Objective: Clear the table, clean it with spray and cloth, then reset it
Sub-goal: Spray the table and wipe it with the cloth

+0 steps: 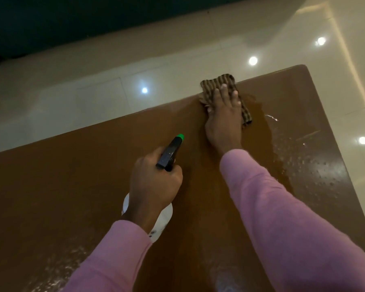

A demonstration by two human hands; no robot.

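Observation:
A brown table (72, 175) fills most of the view. My right hand (222, 119) lies flat with straight fingers on a folded brown striped cloth (219, 81), pressing it onto the table at its far edge. My left hand (154, 184) grips the neck of a spray bottle (171, 151) with a black trigger head and a green nozzle tip; its white body shows below my wrist. Spray droplets and a wet patch (303, 163) shine on the table to the right of my right arm. Both sleeves are pink.
Beyond the table's far edge and right edge lies a glossy cream tiled floor (93, 98) with bright reflections of ceiling lights. A dark wall or furniture (72, 22) runs along the top left. More wet streaks glint on the table's near left part.

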